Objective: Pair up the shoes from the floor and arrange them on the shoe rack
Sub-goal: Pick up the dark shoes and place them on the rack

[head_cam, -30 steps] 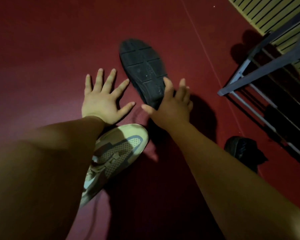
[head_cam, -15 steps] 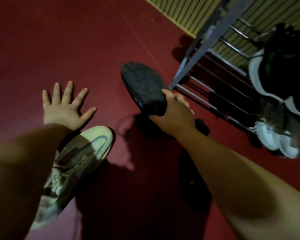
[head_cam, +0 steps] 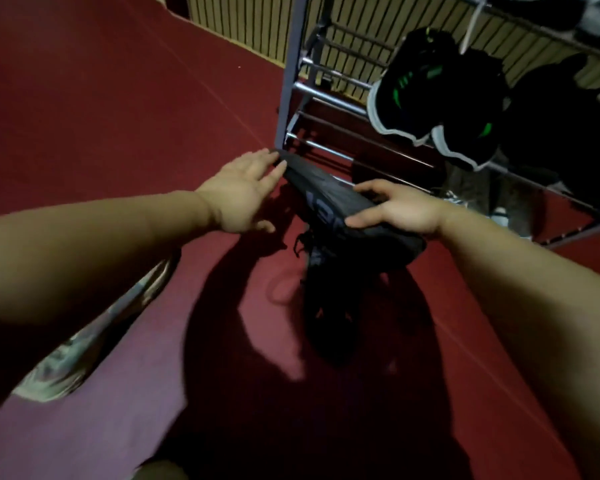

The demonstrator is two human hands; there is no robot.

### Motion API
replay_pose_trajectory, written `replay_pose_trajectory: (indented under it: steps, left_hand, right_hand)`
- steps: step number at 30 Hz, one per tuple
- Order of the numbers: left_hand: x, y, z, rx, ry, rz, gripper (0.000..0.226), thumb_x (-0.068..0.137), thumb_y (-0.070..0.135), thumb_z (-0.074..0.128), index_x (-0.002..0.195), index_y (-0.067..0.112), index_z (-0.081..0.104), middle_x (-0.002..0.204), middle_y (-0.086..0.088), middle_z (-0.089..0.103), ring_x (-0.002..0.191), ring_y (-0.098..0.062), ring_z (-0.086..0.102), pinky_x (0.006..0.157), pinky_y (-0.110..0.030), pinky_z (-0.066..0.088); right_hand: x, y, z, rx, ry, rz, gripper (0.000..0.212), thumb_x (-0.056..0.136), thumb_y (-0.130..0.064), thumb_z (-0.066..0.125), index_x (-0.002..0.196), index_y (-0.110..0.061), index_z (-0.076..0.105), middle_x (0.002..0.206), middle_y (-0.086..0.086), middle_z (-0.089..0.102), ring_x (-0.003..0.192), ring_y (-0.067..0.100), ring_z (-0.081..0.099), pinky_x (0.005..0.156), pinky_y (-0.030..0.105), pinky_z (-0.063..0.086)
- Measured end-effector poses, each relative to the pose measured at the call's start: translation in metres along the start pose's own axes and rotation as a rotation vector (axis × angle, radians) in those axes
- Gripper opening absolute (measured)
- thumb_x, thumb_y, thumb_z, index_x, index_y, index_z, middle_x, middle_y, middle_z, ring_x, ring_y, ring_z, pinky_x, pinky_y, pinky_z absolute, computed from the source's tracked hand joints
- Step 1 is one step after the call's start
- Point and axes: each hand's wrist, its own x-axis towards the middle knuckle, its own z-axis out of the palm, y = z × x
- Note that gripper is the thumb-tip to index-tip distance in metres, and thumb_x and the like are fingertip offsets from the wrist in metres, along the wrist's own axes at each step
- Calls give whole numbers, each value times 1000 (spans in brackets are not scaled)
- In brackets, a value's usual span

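Observation:
My right hand (head_cam: 400, 209) grips a black shoe (head_cam: 329, 199) by its heel end and holds it above the red floor, close to the metal shoe rack (head_cam: 293, 84). The fingertips of my left hand (head_cam: 243, 188) touch the toe of that shoe, fingers apart. A second black shoe (head_cam: 329, 303) lies on the floor right under the held one. A beige sneaker (head_cam: 94, 334) lies at the lower left, partly hidden by my left forearm.
Black sneakers with green marks and white soles (head_cam: 437, 98) sit on the rack's middle shelf, with more dark shoes (head_cam: 561, 123) to their right. A pale shoe (head_cam: 492, 209) sits on the lowest shelf. A slatted wall (head_cam: 243, 26) stands behind the rack.
My right hand has lifted the black shoe off the floor and carried it toward the rack. My left hand left the floor and came to the shoe's toe. The view swung right.

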Motion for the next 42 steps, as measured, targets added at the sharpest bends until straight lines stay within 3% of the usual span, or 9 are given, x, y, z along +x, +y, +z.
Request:
replay_pose_trajectory:
  steps: [5,9,13,20,25,28,32,37,42]
  left_hand:
    - [19,48,-42,-23,255,57,88,81,42,68,150,13,22,149,-17,31,138,-36,27,113,-43,19]
    - [31,87,-55,-26,219,242,66,80,27,73,138,11,47,127,-18,56,113,-39,54,93,-43,44]
    - [36,125,-48,-76,161,126,46,87,28,62,132,24,53,124,-8,59,110,-32,57,83,-36,45]
    - [41,151,-11,-294,-28,-180,37,88,29,62,124,22,61,121,-10,63,111,-30,58,87,-30,44]
    - [49,142,-2,-581,-120,-317,30,87,23,66,116,19,67,109,-7,68,98,-24,63,87,-31,50]
    - [48,153,-3,-1008,-230,-387,14,91,13,60,103,18,67,89,-6,66,73,-18,62,63,-26,56]
    - [43,181,14,-1303,-525,-445,17,94,6,53,84,16,63,67,2,68,52,-8,64,54,-24,55]
    - [38,185,43,-571,-403,-258,39,93,38,55,116,8,63,111,-12,62,98,-25,61,86,-30,49]
    - [15,173,57,-399,-199,-430,79,88,50,55,150,29,12,150,-14,15,134,-35,25,108,-40,28]
  right_hand:
    - [-34,31,-38,238,-186,1,41,82,-20,67,120,-24,55,107,2,65,84,14,66,67,23,53]
    - [-51,58,-52,200,-282,48,37,83,-21,65,118,-22,56,107,5,67,88,20,67,76,32,55]
    - [-69,78,-58,162,-311,65,27,86,-19,62,113,-20,59,103,3,66,82,16,66,64,18,55]
    - [-62,129,-62,-241,278,138,64,88,-52,53,143,-26,35,149,11,33,136,30,33,112,33,26]
    - [-62,168,-32,336,469,323,71,90,-56,45,147,-21,23,148,13,32,131,31,38,102,36,35]
    - [-66,170,-6,747,244,361,58,90,-61,39,135,-25,37,124,3,50,105,25,54,80,37,47]
    - [-56,157,37,735,66,284,34,90,-42,57,117,-21,56,116,10,62,103,31,61,93,47,48]
    - [-46,153,55,460,130,295,31,97,-23,49,117,0,57,97,19,63,75,27,60,66,33,48]
    - [-32,167,61,111,135,312,41,99,-20,45,132,4,47,133,24,52,118,36,52,94,35,40]
